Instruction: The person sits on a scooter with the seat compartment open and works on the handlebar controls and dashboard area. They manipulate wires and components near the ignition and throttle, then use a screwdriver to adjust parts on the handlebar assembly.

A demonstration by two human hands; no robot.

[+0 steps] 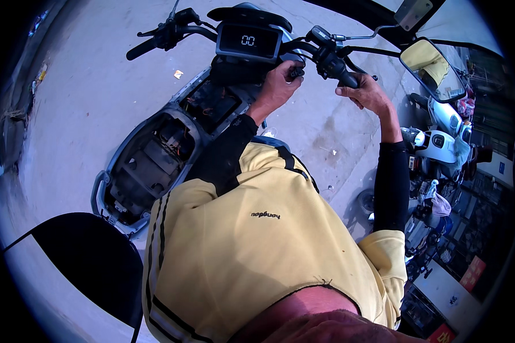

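The left hand apparently pinches a small black part; keep it light. The right hand, curled at the handlebar grip, should steady without twisting.

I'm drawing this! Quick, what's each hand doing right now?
Left hand: closed on a small black object.
Right hand: at the black handlebar grip; can't tell if it's closed.

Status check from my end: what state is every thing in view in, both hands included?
Rectangular black dashboard display: lit.
Grey oblong under-seat compartment: open, interior exposed.
Dark rectangular front compartment: open, wires showing.
Left hand: grip closed on a small black part.
Right hand: grip at the black, rounded right handlebar end; closure unclear.
Black-framed mirror: unfolded, reflecting yellow cloth.
White scooters at right: parked, no riders visible.
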